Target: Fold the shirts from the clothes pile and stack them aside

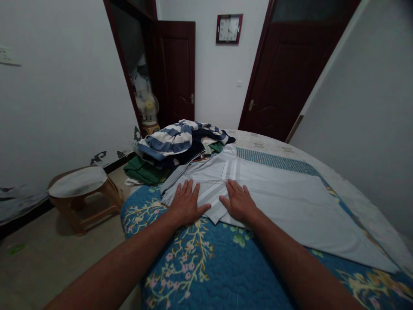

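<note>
A pale grey garment [284,198] lies spread across the blue floral quilt [232,262], its striped part toward the left. On the garment's left end my left hand [187,203] rests flat, fingers spread. My right hand [239,200] lies palm down a little to its right, thumb held out, also on the cloth. Neither hand grips anything. Just beyond the hands is a heap of clothes, with a blue and white striped garment [174,140] on top and a folded green cloth [145,171] at its left edge.
A brown plastic stool [87,215] with a pale top stands on the floor at the left. An electric fan [147,105] is near the open doorway. Dark red doors [177,69] and a wall clock [229,29] are at the back. The bed's far edge curves along the right wall.
</note>
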`<state>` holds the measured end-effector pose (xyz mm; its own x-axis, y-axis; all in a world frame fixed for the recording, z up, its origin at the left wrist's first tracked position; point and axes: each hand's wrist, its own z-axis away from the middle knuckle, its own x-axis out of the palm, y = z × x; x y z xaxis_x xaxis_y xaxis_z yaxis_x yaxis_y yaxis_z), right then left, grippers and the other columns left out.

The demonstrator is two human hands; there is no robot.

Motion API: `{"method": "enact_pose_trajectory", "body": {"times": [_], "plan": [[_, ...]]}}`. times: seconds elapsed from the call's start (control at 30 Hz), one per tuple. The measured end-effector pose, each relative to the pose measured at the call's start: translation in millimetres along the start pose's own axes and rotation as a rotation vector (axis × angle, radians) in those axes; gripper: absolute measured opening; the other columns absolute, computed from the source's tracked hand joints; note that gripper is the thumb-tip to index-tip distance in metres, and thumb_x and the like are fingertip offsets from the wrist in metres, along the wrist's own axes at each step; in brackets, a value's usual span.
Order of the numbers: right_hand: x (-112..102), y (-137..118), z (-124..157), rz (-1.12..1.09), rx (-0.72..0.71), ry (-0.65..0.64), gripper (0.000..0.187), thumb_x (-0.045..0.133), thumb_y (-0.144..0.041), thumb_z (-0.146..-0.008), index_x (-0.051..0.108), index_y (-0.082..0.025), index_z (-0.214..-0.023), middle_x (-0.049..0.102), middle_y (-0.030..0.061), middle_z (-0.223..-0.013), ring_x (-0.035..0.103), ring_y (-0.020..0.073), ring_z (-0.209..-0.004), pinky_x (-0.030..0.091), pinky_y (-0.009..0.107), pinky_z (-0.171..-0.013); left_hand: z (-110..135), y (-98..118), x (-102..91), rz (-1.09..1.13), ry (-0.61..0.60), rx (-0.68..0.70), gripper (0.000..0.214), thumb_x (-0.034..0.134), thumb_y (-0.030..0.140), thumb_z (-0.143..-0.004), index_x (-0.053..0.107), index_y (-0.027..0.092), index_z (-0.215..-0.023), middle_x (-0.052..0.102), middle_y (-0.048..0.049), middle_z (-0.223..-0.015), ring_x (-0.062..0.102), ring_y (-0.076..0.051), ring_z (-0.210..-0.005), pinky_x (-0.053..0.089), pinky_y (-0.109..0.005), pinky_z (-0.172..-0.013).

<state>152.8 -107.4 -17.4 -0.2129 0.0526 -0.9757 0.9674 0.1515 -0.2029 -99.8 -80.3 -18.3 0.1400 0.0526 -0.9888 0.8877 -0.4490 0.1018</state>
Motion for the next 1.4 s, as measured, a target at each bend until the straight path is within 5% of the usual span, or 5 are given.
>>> {"method": "enact_pose_trajectory", "body": {"times": [0.47,0.8,1.13,1.4], "plan": [[-14.1,67.0,32.6,0.063,0.228,-0.002,0.084,0.028,-0.067,-0.110,0.031,-0.010,-0.172,0.021,0.0184,-0.180,0.016,0.0337,-0.168,0.009,0.059,-0.134,2.8,-11.1,6.0,-0.066,0.017,-0.075,0.111,0.040,0.086,-0.094,0.034,0.006,-0.171,0.022,-0.0294,-0.178,0.014,-0.045,-0.168,0.012,-0.062,-0.134],[-14.7,174.8,80.0,0.186,0.452,0.016,0.085,0.024,-0.068,-0.110,0.027,-0.012,-0.174,0.019,0.0165,-0.181,0.015,0.0333,-0.168,0.011,0.062,-0.133,1.1,-9.7,4.0,-0.094,0.004,-0.083,0.111,0.042,0.084,-0.094,0.033,0.004,-0.171,0.022,-0.0311,-0.177,0.015,-0.046,-0.167,0.013,-0.063,-0.133],[-44.5,285.2,145.3,0.236,0.715,0.074,0.081,0.024,-0.065,-0.110,0.034,-0.012,-0.170,0.027,0.0181,-0.179,0.023,0.0336,-0.166,0.019,0.064,-0.131,-8.4,-23.7,18.9,-0.139,0.052,-0.046,0.111,0.040,0.081,-0.091,0.038,0.001,-0.168,0.028,-0.0341,-0.174,0.023,-0.048,-0.165,0.018,-0.065,-0.129],[-50.3,313.0,164.8,0.202,0.816,0.170,0.076,0.029,-0.061,-0.111,0.035,-0.011,-0.168,0.035,0.0223,-0.175,0.030,0.0355,-0.162,0.025,0.066,-0.128,-12.9,-33.7,26.4,-0.156,0.089,-0.018,0.115,0.039,0.083,-0.086,0.042,-0.001,-0.165,0.035,-0.0352,-0.171,0.026,-0.050,-0.163,0.023,-0.066,-0.127]]}}
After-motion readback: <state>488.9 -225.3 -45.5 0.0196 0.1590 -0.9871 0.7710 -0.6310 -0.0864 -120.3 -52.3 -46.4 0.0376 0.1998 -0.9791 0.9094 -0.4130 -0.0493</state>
